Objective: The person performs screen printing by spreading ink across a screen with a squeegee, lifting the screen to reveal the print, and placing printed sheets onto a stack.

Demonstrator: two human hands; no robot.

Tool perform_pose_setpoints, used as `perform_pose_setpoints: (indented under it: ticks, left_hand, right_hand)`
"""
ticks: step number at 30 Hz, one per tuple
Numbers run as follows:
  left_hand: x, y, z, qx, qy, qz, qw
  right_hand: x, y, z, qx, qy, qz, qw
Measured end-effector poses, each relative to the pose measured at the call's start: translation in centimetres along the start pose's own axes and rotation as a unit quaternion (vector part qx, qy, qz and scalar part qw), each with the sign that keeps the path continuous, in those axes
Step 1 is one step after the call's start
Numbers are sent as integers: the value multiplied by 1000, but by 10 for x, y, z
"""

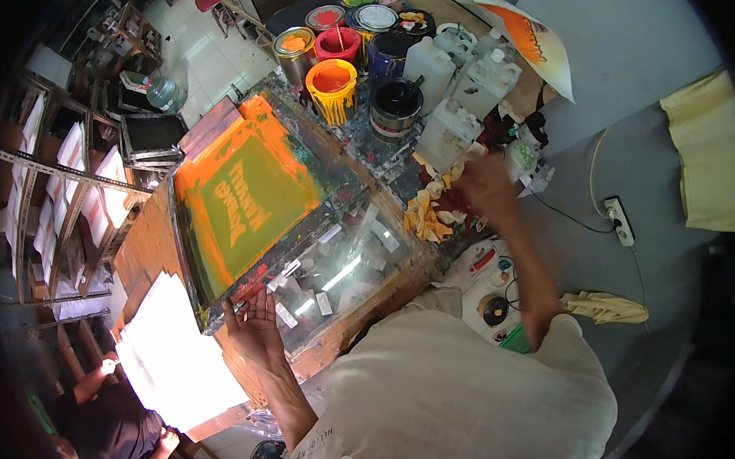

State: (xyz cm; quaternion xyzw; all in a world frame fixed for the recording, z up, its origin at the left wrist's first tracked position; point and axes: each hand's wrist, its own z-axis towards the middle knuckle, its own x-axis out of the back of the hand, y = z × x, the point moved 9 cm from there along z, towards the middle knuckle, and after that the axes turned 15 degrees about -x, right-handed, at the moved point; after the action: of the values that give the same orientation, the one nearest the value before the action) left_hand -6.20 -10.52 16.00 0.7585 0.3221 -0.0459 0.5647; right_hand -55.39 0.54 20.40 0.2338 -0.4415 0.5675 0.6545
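A screen printing frame (pixel 302 224) lies across the work table, its green mesh smeared with orange ink around pale lettering. My left hand (pixel 255 326) is palm up at the frame's near left corner, its fingers against the edge and partly hidden there. My right hand (pixel 488 183) is smeared by motion over a heap of stained rags (pixel 427 216), beside a whitish plastic jug (pixel 447 134). Whether its fingers hold anything does not show.
Ink cans, among them a yellow bucket of orange ink (pixel 332 90) and a black can (pixel 395 107), crowd the far side. A glass panel (pixel 341 284) is set in the table. Bright white sheets (pixel 172 353) lie at left, near another person (pixel 114 425). A power strip (pixel 619 221) hangs at right.
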Motion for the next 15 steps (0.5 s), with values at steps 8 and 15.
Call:
perform_pose_setpoints:
  ticks: [8, 15]
  left_hand:
    - [-2, -1, 3, 32, -71, -12, 997]
    - [1, -8, 5, 64, -67, -68, 993]
  right_hand:
    - [-109, -45, -37, -114, -163, 111, 974]
    - [-134, -47, -34, -420, -125, 627, 644]
